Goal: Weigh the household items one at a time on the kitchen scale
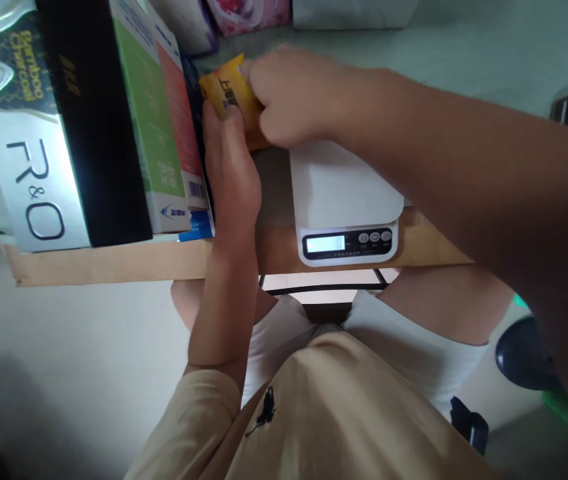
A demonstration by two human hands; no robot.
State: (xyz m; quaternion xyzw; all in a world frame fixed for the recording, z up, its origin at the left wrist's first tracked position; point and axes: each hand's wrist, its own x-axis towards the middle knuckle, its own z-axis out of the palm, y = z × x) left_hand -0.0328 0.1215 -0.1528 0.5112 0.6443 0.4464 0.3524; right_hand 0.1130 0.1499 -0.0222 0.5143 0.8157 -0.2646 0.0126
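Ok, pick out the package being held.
The yellow packet with dark characters: left hand and right hand are both on it, while the pink package and R&O box stand untouched.

Small yellow packet (219, 85), shading to orange at near end. Dark Chinese characters printed down face, first two readable as 上海, rest partly covered. Far right corner drawn to point. Held aslant between left hand (234, 157) and right hand (297, 97), fingers hiding right side and part of near left. Whether sealed or torn, cannot tell.
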